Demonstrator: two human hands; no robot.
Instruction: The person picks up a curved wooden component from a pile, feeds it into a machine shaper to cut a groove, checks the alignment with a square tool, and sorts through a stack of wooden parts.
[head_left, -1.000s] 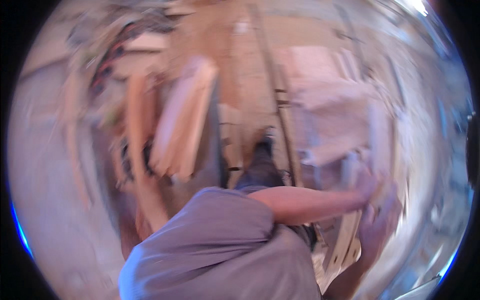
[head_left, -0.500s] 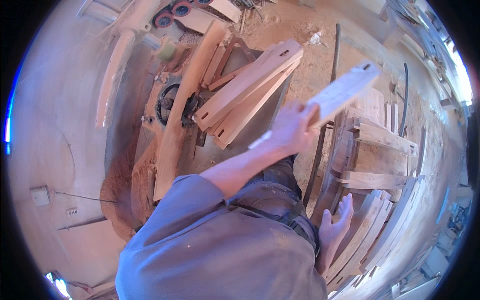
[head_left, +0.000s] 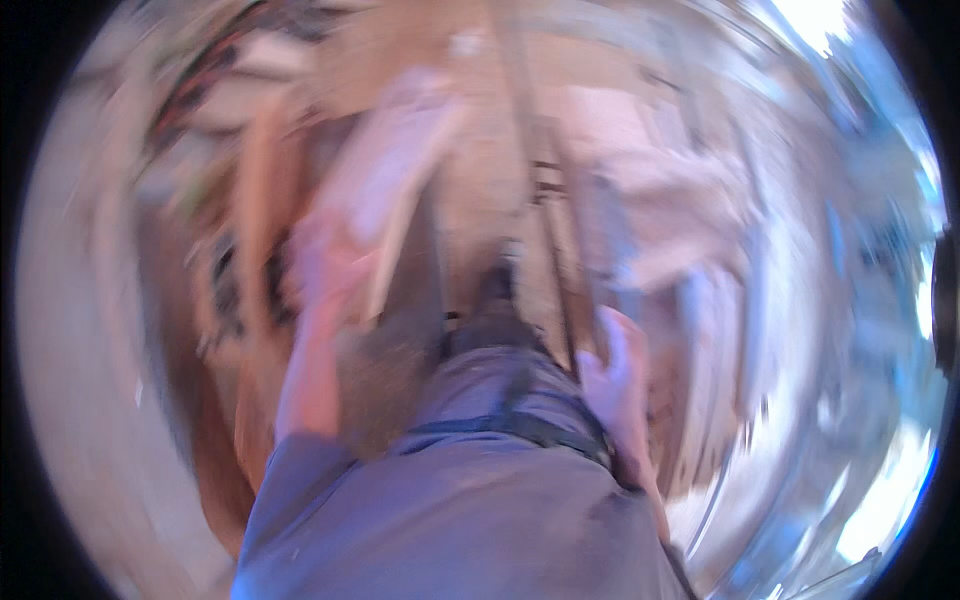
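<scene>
Motion smears the whole head view. My left hand (head_left: 335,262) is at the near end of pale wooden boards (head_left: 395,140) on the left; the blur hides whether its fingers grip one. On the right, my right hand (head_left: 618,380) hangs beside my hip with thumb and fingers apart, holding nothing. It is nearest to a stack of wooden boards (head_left: 705,350).
More pale timber (head_left: 660,205) is piled ahead on the right. A long curved wooden piece (head_left: 258,200) lies beside the dark machine part (head_left: 222,285) at left. A dark pole or rail (head_left: 525,100) runs along the dusty floor between the piles.
The view has swung, shifting the scene leftward. My left hand, which held a slotted board out toward the right pile, is now over the boards on the left. My right hand stays open.
</scene>
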